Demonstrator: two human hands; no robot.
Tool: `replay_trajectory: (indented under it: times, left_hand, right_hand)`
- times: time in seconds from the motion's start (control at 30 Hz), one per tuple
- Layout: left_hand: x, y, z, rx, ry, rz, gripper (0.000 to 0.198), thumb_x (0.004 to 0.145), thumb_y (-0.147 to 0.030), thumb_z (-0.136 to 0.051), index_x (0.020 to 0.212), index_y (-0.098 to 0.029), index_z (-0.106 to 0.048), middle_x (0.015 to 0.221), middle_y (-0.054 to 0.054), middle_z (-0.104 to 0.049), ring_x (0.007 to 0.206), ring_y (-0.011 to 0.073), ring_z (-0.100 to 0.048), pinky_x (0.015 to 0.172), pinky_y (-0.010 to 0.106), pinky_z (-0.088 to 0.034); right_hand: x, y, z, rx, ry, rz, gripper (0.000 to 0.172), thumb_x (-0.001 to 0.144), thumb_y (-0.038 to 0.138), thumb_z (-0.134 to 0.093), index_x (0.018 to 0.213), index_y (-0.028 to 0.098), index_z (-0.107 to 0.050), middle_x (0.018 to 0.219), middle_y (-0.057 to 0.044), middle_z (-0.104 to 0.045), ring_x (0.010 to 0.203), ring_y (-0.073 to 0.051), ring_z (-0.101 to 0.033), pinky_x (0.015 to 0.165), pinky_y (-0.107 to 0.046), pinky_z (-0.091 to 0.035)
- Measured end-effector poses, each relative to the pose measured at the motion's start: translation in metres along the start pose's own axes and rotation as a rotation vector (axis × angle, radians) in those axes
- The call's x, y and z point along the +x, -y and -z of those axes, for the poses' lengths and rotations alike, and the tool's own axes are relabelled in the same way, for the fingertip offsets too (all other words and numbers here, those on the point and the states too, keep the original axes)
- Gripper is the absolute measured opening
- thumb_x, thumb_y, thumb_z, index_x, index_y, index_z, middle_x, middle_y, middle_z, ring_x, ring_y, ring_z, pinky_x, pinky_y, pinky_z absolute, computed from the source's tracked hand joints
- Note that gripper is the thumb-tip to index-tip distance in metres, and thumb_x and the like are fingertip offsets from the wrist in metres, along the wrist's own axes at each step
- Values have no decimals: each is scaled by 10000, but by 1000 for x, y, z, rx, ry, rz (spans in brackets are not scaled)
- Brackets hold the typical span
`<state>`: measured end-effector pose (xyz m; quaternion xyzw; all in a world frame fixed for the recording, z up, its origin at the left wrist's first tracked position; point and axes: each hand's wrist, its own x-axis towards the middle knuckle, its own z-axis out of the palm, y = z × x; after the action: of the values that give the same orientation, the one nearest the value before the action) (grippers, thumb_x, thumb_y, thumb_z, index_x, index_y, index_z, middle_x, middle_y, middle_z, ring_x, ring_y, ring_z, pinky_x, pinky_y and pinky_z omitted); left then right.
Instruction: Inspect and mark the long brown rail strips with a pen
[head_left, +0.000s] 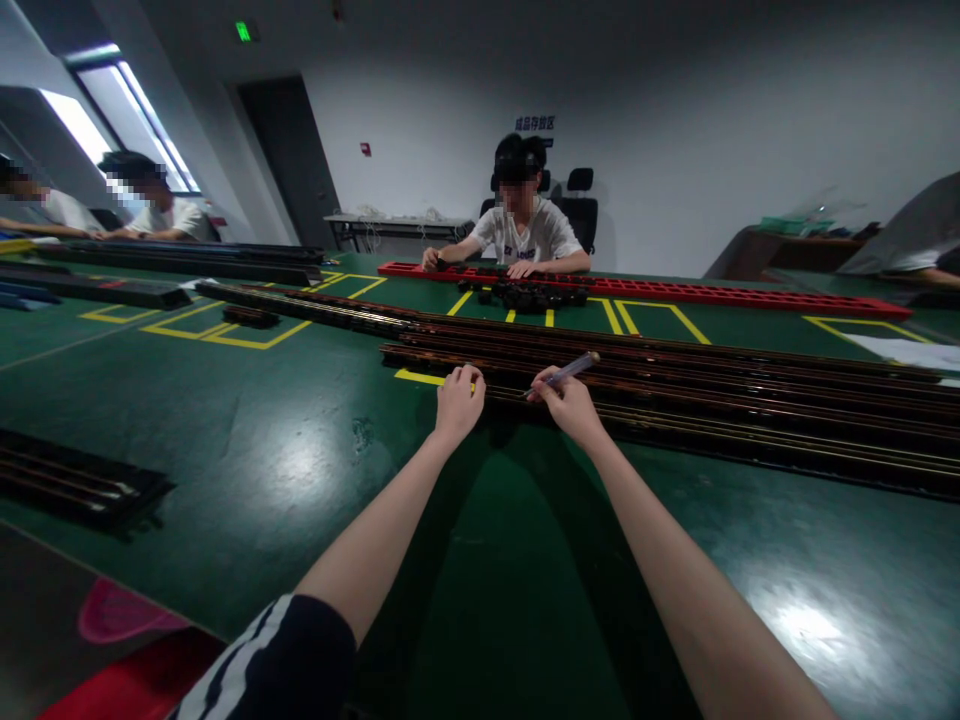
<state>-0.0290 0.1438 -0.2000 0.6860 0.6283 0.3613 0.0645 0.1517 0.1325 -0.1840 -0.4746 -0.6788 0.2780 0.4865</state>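
My right hand grips a slim pen-like tool with a translucent handle, slanting up to the right. The tool's thin tip points down at the near edge of a bundle of long dark rails with copper-coloured strips. Just left of it, my left hand has its fingers curled over the left end of the nearest rail. Its fingertips are partly hidden, and whatever small part lies between the two hands is too dark to make out.
A long red slotted rack and a dark heap of parts lie across the green table, before a seated person. A short dark rail piece sits at the left edge. More rails lie at the far left.
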Motion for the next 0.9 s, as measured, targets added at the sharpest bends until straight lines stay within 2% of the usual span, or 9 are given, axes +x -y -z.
replay_trajectory:
  times: [0.27, 0.37, 0.7, 0.9]
  left_hand:
    - [-12, -6, -2, 161, 36, -360, 289, 865, -150, -443, 1096, -202, -609, 1126, 64, -648, 1091, 229, -550, 976, 422, -379]
    - [-14, -10, -3, 209, 63, -447, 333, 850, -155, -471, 1156, -192, -596, 1175, 85, -642, 1122, 239, -554, 1009, 445, -355]
    - [-18, -23, -13, 237, 84, -607, 355, 876, -210, -474, 1199, -107, -577, 1205, 129, -640, 1152, 230, -572, 1133, 452, -293]
    - [-19, -26, -24, 244, 103, -549, 401, 901, -261, -479, 1262, -88, -510, 1268, 152, -597, 1214, 251, -532, 1096, 452, -360]
  right_hand:
    - [1, -6, 3, 25, -4, 9, 81, 827, 217, -530, 750, 216, -557, 682, -32, -707, 705, -211, -699, 745, -356, -530]
    - [0, -7, 6, 23, -12, 11, 82, 833, 228, -528, 756, 217, -554, 681, -32, -710, 712, -210, -702, 753, -360, -531]
    - [-6, -8, 21, 39, -30, -34, 88, 818, 218, -530, 732, 215, -549, 675, -33, -702, 693, -203, -695, 741, -357, -539]
    - [-6, -8, 30, 56, -1, -45, 73, 801, 255, -550, 742, 212, -556, 675, -29, -695, 704, -207, -691, 728, -355, -533]
